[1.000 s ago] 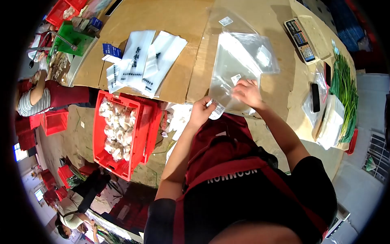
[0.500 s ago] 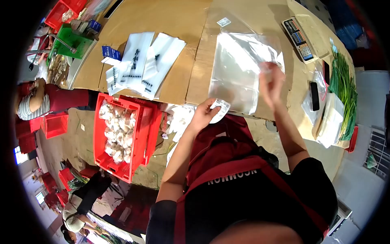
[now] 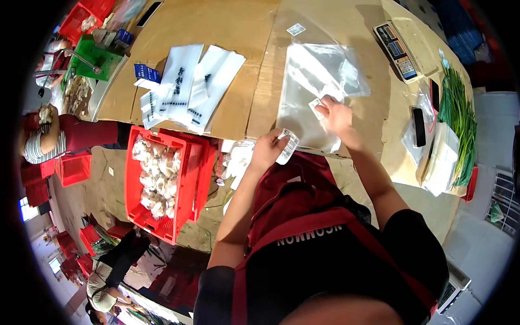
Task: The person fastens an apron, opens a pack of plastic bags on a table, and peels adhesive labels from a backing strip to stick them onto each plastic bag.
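Note:
My left hand [image 3: 266, 150] pinches a roll of white printed labels [image 3: 288, 148] at the front edge of the table. My right hand [image 3: 337, 115], fingers pressed together, holds a small white label [image 3: 316, 108] over a stack of clear plastic bags [image 3: 303, 122]. The bags lie flat on the cardboard-covered table, and their upper right part is loose and creased. A pale patch on that part may be a label or glare; I cannot tell. Another small label [image 3: 296, 29] lies beyond the bags.
White printed bags [image 3: 181, 81] lie on the left beside a blue box [image 3: 147, 73]. A scale [image 3: 398, 51], a phone [image 3: 418, 127] and green stalks [image 3: 459, 124] are on the right. A red crate [image 3: 181, 189] of bagged mushrooms stands at the left front. Other people work at far left.
My right hand has moved left and closer to my left hand, and a label now shows in its fingers. The label roll in my left hand has turned more upright.

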Available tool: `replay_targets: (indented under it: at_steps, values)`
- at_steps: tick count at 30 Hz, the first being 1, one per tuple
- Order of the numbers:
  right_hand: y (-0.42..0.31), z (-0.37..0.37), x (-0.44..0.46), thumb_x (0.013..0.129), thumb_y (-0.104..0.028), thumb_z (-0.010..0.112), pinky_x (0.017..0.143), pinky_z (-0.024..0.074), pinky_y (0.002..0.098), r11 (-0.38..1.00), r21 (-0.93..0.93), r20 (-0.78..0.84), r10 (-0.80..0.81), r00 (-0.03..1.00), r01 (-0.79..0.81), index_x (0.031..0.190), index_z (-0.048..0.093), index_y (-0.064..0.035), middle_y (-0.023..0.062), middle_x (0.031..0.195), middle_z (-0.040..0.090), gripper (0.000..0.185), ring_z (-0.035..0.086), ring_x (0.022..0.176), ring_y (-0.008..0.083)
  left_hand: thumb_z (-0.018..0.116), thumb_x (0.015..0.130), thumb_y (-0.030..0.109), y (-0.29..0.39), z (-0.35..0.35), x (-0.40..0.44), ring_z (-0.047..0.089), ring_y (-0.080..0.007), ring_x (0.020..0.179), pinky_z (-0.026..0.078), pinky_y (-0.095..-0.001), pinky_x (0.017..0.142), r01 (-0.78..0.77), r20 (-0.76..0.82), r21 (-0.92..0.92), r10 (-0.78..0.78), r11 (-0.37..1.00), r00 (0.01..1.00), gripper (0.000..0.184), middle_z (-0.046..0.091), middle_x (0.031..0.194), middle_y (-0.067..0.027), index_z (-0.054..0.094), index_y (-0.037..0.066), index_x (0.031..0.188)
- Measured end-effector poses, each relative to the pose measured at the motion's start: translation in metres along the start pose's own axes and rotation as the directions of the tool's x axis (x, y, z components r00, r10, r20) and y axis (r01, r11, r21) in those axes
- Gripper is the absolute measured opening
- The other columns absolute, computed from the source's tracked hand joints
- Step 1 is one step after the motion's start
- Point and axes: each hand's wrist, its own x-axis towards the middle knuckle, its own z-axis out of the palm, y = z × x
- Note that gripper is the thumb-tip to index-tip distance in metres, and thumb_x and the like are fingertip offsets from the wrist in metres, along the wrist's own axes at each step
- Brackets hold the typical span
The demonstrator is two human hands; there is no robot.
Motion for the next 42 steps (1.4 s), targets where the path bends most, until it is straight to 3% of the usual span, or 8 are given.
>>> replay_targets:
  at_steps: [4, 9, 16, 18, 20, 23, 27, 42]
  values:
    - [-0.016, -0.027, 0.004, 0.074, -0.035, 0.065, 0.057, 0.0478, 0.0353, 0.984, -0.084, 0.066, 0.164, 0.984, -0.158, 0.099, 0.056, -0.0111, 0.0086, 0.091, 0.060, 0.035, 0.060, 0.070, 0.0285, 0.056, 0.084, 0.007, -0.010, 0.001, -0.011, 0.052, -0.0079, 0.067, 0.044, -0.0233, 0.058, 0.060, 0.001, -0.326, -0.063, 0.944, 0.998, 0.012, 0.061, 0.082, -0.0064, 0.057, -0.002, 0.092]
    - [-0.006, -0.004, -0.022, 0.073, -0.031, 0.064, 0.074, 0.0407, 0.0365, 0.893, 0.121, -0.045, -0.430, 0.901, 0.433, 0.083, 0.060, -0.0111, 0.0023, 0.087, 0.057, 0.023, 0.056, 0.079, 0.0245, 0.054, 0.075, -0.002, -0.046, 0.006, -0.008, 0.042, -0.0035, 0.058, 0.036, -0.0211, 0.048, -0.072, 0.016, -0.193, 0.077, 0.979, 0.997, 0.003, 0.049, 0.065, 0.0003, 0.052, -0.002, 0.073]
    - [0.017, -0.001, -0.007, 0.072, -0.009, 0.063, 0.068, 0.0396, 0.0328, 0.744, 0.667, 0.122, -0.067, 0.990, -0.032, 0.076, 0.061, -0.0071, 0.0054, 0.075, 0.057, 0.004, 0.054, 0.069, 0.0197, 0.058, 0.079, 0.004, -0.026, 0.015, -0.006, 0.040, -0.0031, 0.053, 0.033, -0.0213, 0.045, -0.016, 0.038, -0.244, 0.026, 0.970, 0.999, 0.007, 0.048, 0.059, 0.0024, 0.054, -0.001, 0.076]
    - [0.017, -0.030, 0.014, 0.074, -0.004, 0.059, 0.066, 0.0414, 0.0309, 0.615, 0.782, -0.233, 0.444, 0.865, -0.105, 0.085, 0.061, -0.0054, 0.0067, 0.077, 0.057, 0.011, 0.055, 0.070, 0.0188, 0.058, 0.080, 0.004, -0.019, 0.009, -0.007, 0.042, -0.0035, 0.055, 0.035, -0.0212, 0.047, -0.028, 0.000, -0.210, 0.028, 0.977, 1.000, 0.006, 0.050, 0.062, 0.0015, 0.055, -0.001, 0.081]
    - [0.007, -0.076, 0.031, 0.076, -0.002, 0.057, 0.065, 0.0427, 0.0295, 0.971, 0.235, -0.715, 0.210, 0.667, -0.053, 0.094, 0.058, -0.0035, 0.0071, 0.079, 0.058, 0.017, 0.054, 0.069, 0.0214, 0.058, 0.081, 0.005, -0.019, 0.008, -0.010, 0.044, -0.0039, 0.057, 0.037, -0.0210, 0.049, -0.029, -0.017, -0.175, 0.027, 0.984, 0.999, 0.007, 0.053, 0.065, 0.0006, 0.056, -0.001, 0.086]
    - [-0.003, -0.057, 0.010, 0.079, -0.009, 0.058, 0.064, 0.0426, 0.0280, 0.865, 0.434, -0.396, -0.069, 0.916, 0.252, 0.097, 0.058, -0.0048, 0.0053, 0.079, 0.058, 0.019, 0.054, 0.070, 0.0182, 0.057, 0.082, 0.002, -0.005, 0.015, -0.004, 0.051, -0.0054, 0.069, 0.043, -0.0210, 0.062, -0.081, 0.048, -0.398, 0.110, 0.914, 0.993, 0.022, 0.058, 0.078, -0.0028, 0.052, 0.001, 0.104]
    - [-0.040, -0.017, -0.034, 0.081, -0.020, 0.063, 0.057, 0.0388, 0.0203, 0.492, 0.741, 0.590, -0.150, 0.794, -0.457, 0.084, 0.060, -0.0025, -0.0009, 0.070, 0.056, 0.018, 0.047, 0.064, 0.0048, 0.055, 0.082, -0.003, -0.003, 0.018, 0.005, 0.053, -0.0071, 0.079, 0.043, -0.0217, 0.069, -0.019, 0.211, -0.255, 0.075, 0.967, 0.975, 0.018, 0.058, 0.085, -0.0021, 0.054, -0.001, 0.100]
    - [-0.019, -0.015, -0.004, 0.068, -0.043, 0.067, 0.078, 0.0371, 0.0381, 0.990, 0.096, -0.004, -0.103, 0.995, 0.103, 0.099, 0.055, -0.0116, 0.0052, 0.088, 0.060, 0.046, 0.058, 0.079, 0.0249, 0.059, 0.081, 0.012, -0.021, -0.002, -0.001, 0.052, -0.0149, 0.055, 0.042, -0.0275, 0.053, 0.041, 0.043, -0.021, -0.040, 0.999, 0.998, 0.012, 0.056, 0.062, -0.0083, 0.059, 0.003, 0.089]
